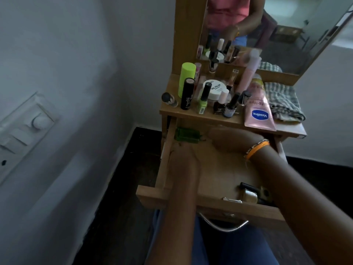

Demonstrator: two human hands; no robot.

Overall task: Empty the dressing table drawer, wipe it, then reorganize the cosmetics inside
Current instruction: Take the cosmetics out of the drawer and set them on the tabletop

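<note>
The scene is dim, with a cool grey cast. The brightest patch is the mirror [277, 35] above and beyond both hands, which reflects pale daylight. Both hands are smeared by motion blur: the left hand [183, 159] and the right hand [229, 138] lack clear finger outlines. The drawer [152, 196] floor beneath them lies in soft shadow. Wide-angle distortion bends the wall [57, 73] left of the left hand, and the floor around is nearly black.

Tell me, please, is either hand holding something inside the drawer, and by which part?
It cannot be told. Both hands reach into the drawer; the right hand and left hand are blurred, and no held item shows.
</note>
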